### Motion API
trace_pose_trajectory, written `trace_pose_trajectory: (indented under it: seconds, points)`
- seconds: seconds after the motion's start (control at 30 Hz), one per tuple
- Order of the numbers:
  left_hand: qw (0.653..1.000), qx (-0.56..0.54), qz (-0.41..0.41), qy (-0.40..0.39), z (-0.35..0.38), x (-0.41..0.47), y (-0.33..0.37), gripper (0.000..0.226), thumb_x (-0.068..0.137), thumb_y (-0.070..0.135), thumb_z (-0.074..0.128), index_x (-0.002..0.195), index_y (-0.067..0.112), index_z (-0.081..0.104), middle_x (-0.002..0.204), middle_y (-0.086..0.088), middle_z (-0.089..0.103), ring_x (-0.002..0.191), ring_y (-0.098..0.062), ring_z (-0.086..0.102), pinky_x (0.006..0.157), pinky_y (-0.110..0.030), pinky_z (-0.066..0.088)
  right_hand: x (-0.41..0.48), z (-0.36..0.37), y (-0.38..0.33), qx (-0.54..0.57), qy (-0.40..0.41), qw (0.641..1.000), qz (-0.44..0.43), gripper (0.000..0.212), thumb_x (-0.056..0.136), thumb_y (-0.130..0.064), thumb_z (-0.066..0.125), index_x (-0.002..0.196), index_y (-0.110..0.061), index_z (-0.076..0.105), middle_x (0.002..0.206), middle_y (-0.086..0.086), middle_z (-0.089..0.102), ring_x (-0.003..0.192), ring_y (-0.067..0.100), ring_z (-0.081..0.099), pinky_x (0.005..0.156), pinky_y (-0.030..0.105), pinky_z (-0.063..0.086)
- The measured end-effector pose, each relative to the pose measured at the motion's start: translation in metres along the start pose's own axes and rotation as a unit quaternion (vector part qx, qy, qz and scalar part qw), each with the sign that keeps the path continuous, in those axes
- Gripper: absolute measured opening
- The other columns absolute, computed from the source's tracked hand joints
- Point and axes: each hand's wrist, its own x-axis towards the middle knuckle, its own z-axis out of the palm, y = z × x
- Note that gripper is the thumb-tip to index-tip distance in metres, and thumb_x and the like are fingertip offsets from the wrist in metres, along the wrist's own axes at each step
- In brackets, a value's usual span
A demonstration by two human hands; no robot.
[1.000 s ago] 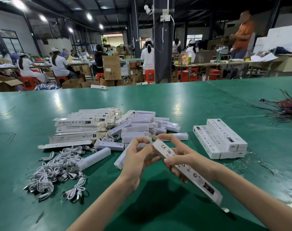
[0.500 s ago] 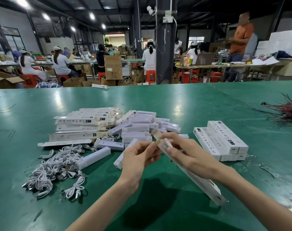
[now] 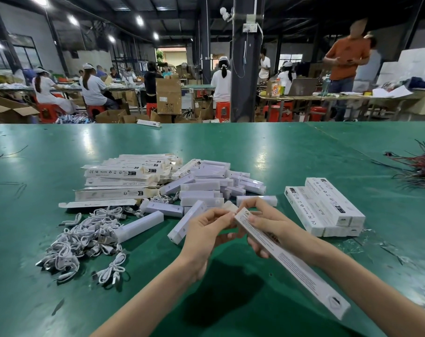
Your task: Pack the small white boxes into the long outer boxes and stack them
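Observation:
A long white outer box (image 3: pixel 294 263) slants from the table's middle down toward me on the right. My right hand (image 3: pixel 267 224) grips its far end from above. My left hand (image 3: pixel 204 234) pinches the flap at that same end. Behind my hands lies a heap of small white boxes (image 3: pixel 206 188). Flat unfilled outer boxes (image 3: pixel 124 176) are piled at the left of that heap. A stack of closed long boxes (image 3: pixel 325 210) sits on the right.
A tangle of white cables (image 3: pixel 85 239) lies at the left front on the green table (image 3: pixel 255 147). Red and black wires (image 3: pixel 420 166) sprawl at the far right. Beyond the table's far edge, seated workers, cardboard cartons and a dark pillar fill the hall.
The long box has rolled in my hands, so its printed logo face turned away and a text face shows. My left fingers have closed in on the end flap.

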Motion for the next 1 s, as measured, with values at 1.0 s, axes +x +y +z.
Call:
trace_pose_trajectory:
  seconds: [1.0]
  points:
    - [0.997,-0.022,-0.065,0.017,-0.006,0.0029,0.0056,0.007,0.074,0.001,0.071,0.068,0.005,0.068,0.081,-0.018,0.072,0.067,-0.024,0.068,0.074,-0.033,0.06,-0.0003,0.0051,0.0037,-0.089,0.012,0.996,-0.014,0.032,0.101,-0.022,0.045,0.131,-0.026,0.035,0.086,0.002,0.059,0.074,0.012,0.055,0.074,0.023,0.047]
